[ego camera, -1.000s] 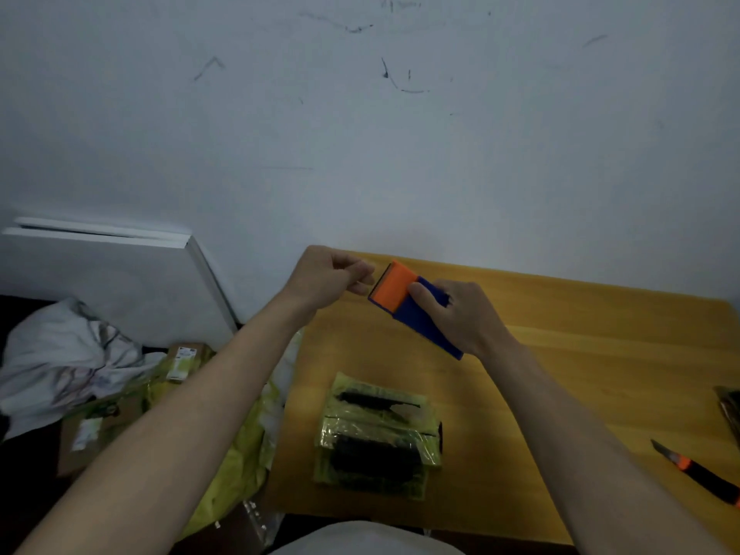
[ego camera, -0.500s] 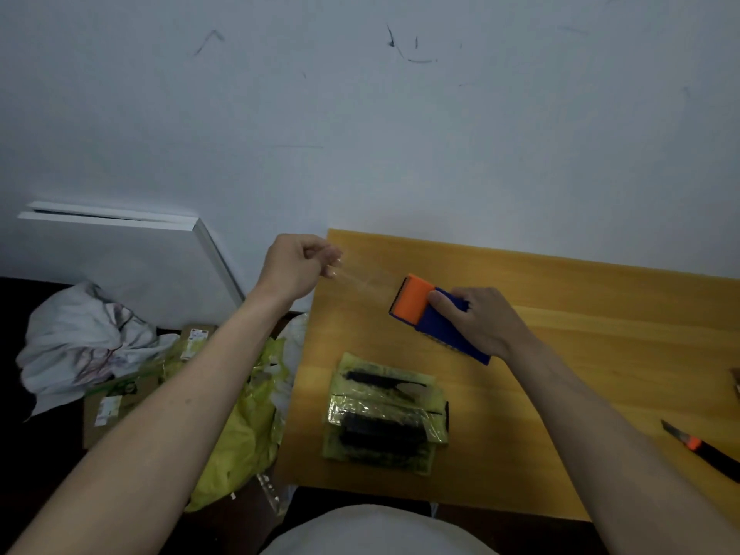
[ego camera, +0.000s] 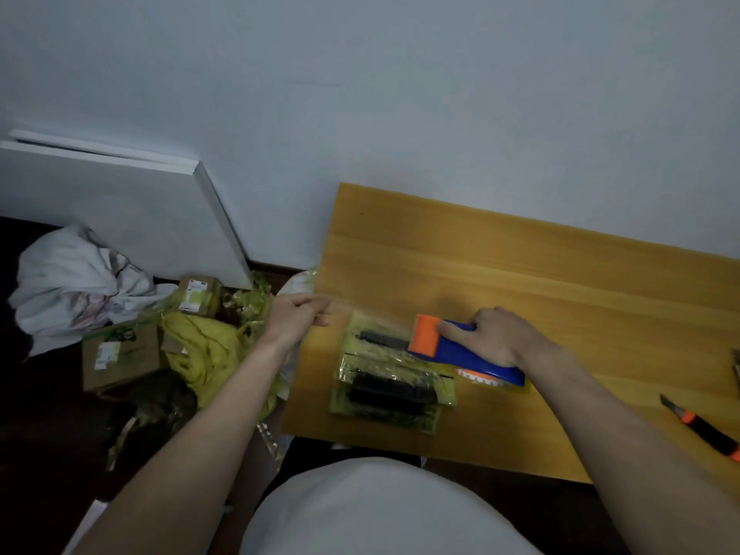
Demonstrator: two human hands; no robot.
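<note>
Lowered toward the yellow plastic-wrapped package [ego camera: 390,384], right hand [ego camera: 494,340] grips the blue-and-orange tape dispenser [ego camera: 460,352]; left hand [ego camera: 296,320] pinches clear tape [ego camera: 372,316] over the wooden worktop [ego camera: 560,282].

Home packing corner: wooden table [ego camera: 520,274], cardboard parcels [ego camera: 120,354]

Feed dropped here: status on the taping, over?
Left hand pinches end of clear tape. Right hand grips tape dispenser over yellow packets. Utility knife lies apart, right; nothing blocking.

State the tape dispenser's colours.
Tape dispenser: blue body, orange front end; seen best in the head view.
</note>
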